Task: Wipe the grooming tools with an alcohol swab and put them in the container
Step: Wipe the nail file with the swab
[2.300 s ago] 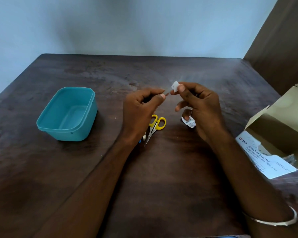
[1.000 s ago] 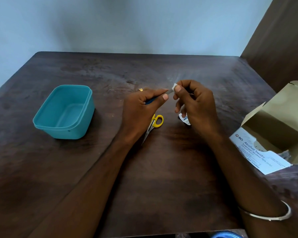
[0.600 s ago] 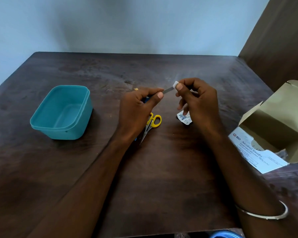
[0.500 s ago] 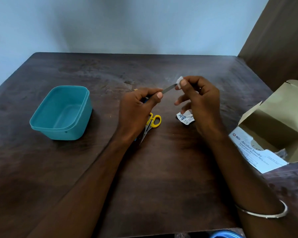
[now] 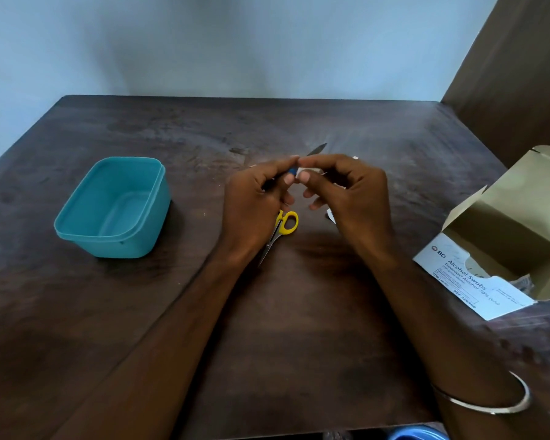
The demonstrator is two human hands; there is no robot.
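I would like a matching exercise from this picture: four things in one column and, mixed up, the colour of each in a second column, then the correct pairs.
Things:
1. container
2. scissors handles
3. box flap
4. table

Colours:
A. yellow
B. dark brown
C. teal
D. tan

Pairs: 1-C, 2-A, 3-D, 4-B

A dark wooden table (image 5: pixel 299 344) carried a teal container (image 5: pixel 113 208) at left, yellow-handled scissors (image 5: pixel 281 230) near centre, a torn swab wrapper (image 5: pixel 331 215) just right of them, and an open alcohol swab box (image 5: pixel 502 249) at its right edge.
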